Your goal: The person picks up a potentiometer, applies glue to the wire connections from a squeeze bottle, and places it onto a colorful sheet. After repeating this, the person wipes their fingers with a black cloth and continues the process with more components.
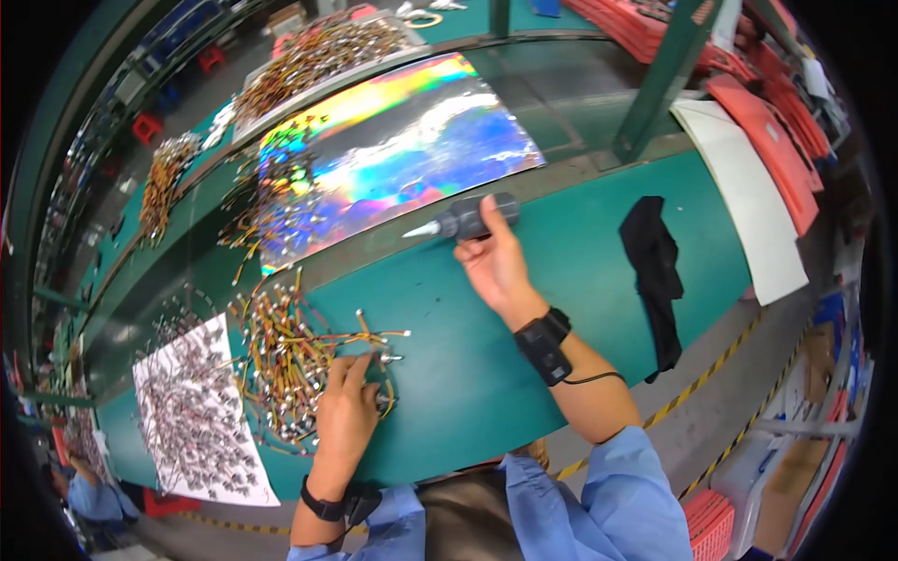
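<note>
My right hand (496, 266) is closed round a dark grey squeeze bottle (472, 219), tilted nearly flat above the bench, its pale pointed nozzle (423, 229) toward the left. At the right edge of a heap of short wire leads (281, 360), brown, yellow and red with silvery ends, my left hand (346, 411) has its fingers bent together on a wire lead. A small metal end (391, 358) sticks out beyond the fingertips. The fingers partly hide that lead and its neighbours.
A white sheet (192, 411) covered with several small dark-wired parts lies left of the heap. Behind it, a shiny holographic sheet (402, 140) carries more leads. A black cloth sleeve (652, 271) rests on the green bench (552, 374). A green post (669, 79) rises at the back right.
</note>
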A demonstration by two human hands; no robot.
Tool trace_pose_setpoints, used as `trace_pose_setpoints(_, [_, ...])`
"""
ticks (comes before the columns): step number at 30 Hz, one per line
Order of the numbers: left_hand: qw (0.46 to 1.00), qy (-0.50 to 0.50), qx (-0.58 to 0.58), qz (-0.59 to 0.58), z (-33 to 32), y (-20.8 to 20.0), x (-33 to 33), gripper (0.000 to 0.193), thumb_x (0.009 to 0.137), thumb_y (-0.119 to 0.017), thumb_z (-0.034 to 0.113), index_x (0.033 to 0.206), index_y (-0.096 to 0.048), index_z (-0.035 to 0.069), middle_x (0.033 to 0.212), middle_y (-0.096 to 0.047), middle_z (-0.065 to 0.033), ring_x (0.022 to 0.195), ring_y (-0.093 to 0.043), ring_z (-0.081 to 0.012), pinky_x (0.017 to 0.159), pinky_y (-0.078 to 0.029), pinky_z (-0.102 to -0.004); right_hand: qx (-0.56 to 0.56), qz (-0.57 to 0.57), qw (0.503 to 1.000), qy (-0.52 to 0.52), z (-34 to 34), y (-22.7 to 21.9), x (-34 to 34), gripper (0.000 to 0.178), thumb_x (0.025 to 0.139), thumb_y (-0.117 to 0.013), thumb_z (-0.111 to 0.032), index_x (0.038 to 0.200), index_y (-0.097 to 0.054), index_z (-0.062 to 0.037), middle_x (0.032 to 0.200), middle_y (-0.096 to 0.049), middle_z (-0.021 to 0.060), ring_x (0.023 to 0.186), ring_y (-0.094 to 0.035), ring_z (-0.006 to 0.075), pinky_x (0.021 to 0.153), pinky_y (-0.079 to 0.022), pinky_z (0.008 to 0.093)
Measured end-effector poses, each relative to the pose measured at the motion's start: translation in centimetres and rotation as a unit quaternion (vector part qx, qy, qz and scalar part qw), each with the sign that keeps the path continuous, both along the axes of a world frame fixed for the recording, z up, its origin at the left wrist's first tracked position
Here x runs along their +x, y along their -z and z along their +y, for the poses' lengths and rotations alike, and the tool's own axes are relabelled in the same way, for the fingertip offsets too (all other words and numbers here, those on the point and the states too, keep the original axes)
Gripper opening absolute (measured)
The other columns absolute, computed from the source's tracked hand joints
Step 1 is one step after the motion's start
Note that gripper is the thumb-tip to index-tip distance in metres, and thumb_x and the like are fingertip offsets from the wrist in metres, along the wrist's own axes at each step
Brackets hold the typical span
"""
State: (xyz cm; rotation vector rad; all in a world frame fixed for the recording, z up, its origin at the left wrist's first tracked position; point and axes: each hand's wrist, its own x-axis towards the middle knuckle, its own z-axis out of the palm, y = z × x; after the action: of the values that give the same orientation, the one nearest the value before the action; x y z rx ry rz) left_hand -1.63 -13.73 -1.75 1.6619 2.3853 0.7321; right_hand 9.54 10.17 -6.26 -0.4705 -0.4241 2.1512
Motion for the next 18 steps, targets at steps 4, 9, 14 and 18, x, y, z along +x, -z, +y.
trace_pose_setpoints(4, [1.000,-0.020,0.012,0.011,-0.8,0.3,-0.7,0.027,0.070,-0.060,-0.008,0.096,-0.057,0.000,0.093,-0.050,-0.0119,0.060,-0.055,-0.0199,0.054,-0.045,-0.0292,0.003,-0.001,1.000,-0.013,0.0,0.2,-0.1,0.028,0.085,-0.057,-0.037,0.077,-0.053,-0.0099,0.064,-0.050,-0.0022,0.050,-0.038,0.0062,0.050,-0.032,0.0220])
trace_pose_setpoints(9, [0.985,-0.126,0.093,-0.073,-1.7,-1.6,-1.1,0.015,0.073,-0.058,-0.009,0.086,-0.054,-0.001,0.093,-0.050,-0.0091,0.061,-0.054,-0.0109,0.050,-0.042,-0.0225,-0.005,-0.002,1.000,-0.006,0.0,0.1,0.1,0.029,0.084,-0.059,-0.037,0.076,-0.053,-0.0098,0.064,-0.050,-0.0020,0.050,-0.038,0.0061,0.050,-0.032,0.0222])
trace_pose_setpoints(14, [0.950,-0.214,0.126,-0.191,-3.9,-1.0,-2.9,0.010,0.078,-0.056,-0.005,0.087,-0.054,0.000,0.088,-0.055,-0.0065,0.063,-0.053,-0.0067,0.051,-0.042,-0.0205,-0.006,0.001,1.000,-0.002,0.0,-0.2,0.0,0.029,0.083,-0.061,-0.037,0.076,-0.052,-0.0101,0.064,-0.048,-0.0022,0.050,-0.038,0.0061,0.050,-0.033,0.0227])
trace_pose_setpoints(18, [0.961,-0.219,0.146,-0.080,-5.1,-2.9,-3.9,0.013,0.082,-0.055,0.001,0.095,-0.056,0.001,0.088,-0.058,-0.0062,0.071,-0.053,-0.0067,0.056,-0.043,-0.0196,-0.009,-0.001,1.000,-0.002,0.2,0.1,0.2,0.029,0.083,-0.061,-0.037,0.076,-0.052,-0.0106,0.063,-0.047,-0.0026,0.050,-0.038,0.0060,0.050,-0.033,0.0228])
